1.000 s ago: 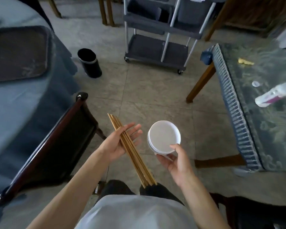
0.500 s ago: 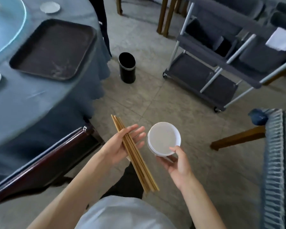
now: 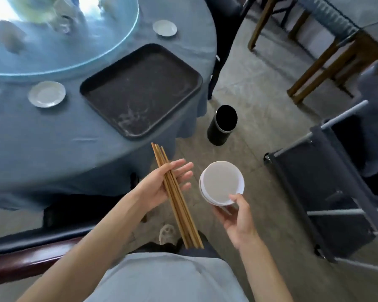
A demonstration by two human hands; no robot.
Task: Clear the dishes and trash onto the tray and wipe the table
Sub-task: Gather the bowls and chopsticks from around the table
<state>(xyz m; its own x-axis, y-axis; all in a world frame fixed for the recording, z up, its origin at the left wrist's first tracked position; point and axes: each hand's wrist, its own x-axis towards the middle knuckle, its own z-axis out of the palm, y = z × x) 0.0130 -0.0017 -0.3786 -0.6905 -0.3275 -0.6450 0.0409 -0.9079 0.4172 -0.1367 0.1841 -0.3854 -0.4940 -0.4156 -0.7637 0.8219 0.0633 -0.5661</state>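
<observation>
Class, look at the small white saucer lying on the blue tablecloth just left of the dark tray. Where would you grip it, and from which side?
Probably pinch the saucer at its near rim, coming from the table's near edge. It lies flat and shallow, so only the raised rim offers purchase; the tray crowds its right side.

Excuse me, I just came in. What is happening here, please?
A person is clearing a round dining table. The left hand holds a bundle of wooden chopsticks, and the right hand grips a stack of small white dishes. The dark tray on the table has nothing on it yet. Two white saucers are on the blue cloth beside it. A black bin stands on the floor near the table.
</observation>
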